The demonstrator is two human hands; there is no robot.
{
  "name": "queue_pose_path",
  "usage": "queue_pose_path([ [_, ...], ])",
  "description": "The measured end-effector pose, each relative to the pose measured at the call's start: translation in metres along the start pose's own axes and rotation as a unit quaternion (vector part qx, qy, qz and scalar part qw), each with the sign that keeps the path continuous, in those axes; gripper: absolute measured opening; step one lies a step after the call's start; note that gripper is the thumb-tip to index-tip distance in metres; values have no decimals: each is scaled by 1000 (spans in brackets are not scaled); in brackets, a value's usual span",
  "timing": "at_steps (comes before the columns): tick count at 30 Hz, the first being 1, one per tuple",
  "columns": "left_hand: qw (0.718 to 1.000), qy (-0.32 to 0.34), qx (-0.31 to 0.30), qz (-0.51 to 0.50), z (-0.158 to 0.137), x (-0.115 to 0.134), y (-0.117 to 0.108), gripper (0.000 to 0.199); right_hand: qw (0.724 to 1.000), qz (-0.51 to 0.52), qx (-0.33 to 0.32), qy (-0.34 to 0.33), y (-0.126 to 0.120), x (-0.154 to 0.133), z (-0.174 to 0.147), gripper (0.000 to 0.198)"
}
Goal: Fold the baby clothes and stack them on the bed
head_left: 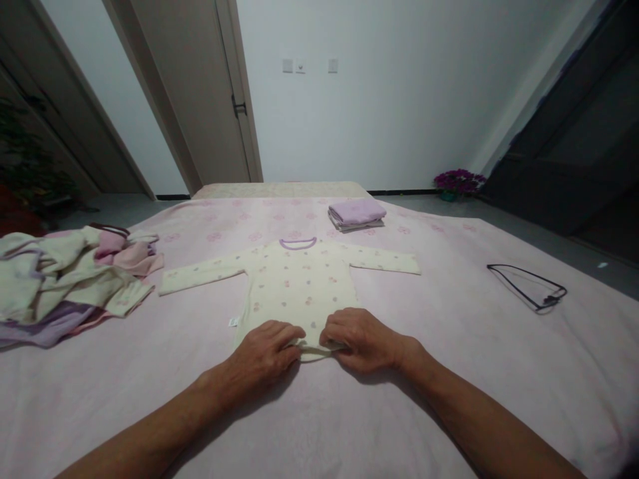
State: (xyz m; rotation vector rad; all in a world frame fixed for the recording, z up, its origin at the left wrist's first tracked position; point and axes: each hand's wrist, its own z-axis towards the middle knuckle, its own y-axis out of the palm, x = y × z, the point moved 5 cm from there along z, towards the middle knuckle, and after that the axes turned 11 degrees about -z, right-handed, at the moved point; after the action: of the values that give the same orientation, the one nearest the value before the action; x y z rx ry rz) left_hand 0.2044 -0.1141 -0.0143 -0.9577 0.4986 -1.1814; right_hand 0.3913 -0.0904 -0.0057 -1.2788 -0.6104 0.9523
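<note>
A cream long-sleeved child's shirt (pixel 299 286) with small printed motifs and a purple neckline lies flat, its sleeves spread to both sides and its neck pointing away from me. At its bottom hem, my left hand (pixel 272 346) pinches the fabric left of the middle. My right hand (pixel 357 336) grips the same hem just to the right, fingers curled over the cloth. Between the two hands a short stretch of hem shows, slightly bunched. A small white tag sticks out from the shirt's left side.
A rumpled pile of clothes (pixel 74 279) lies at the left. Folded purple clothing (pixel 357 214) sits stacked beyond the shirt. A black wire-like frame (pixel 529 286) rests at the right. Everything lies on a pink patterned cloth (pixel 200 399). Purple flowers (pixel 458 181) stand near the wall.
</note>
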Motion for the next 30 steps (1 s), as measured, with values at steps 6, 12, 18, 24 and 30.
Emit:
queue_pose_path([
  [6,998,5,-24,-58,1,0,-1,10,999,44,-1,6,10,10,-5,30],
  [12,994,-5,-48,-96,1,-2,-1,12,999,-19,47,-2,7,11,-4,24],
  [18,986,-18,-86,-144,0,-5,-4,18,993,-108,35,-26,4,1,0,11],
  [24,986,-21,-96,-132,-3,-6,1,15,1000,-11,-8,1,7,1,-2,26],
  [30,984,-5,-126,-124,-1,-2,4,11,997,49,-37,44,9,7,-1,15],
])
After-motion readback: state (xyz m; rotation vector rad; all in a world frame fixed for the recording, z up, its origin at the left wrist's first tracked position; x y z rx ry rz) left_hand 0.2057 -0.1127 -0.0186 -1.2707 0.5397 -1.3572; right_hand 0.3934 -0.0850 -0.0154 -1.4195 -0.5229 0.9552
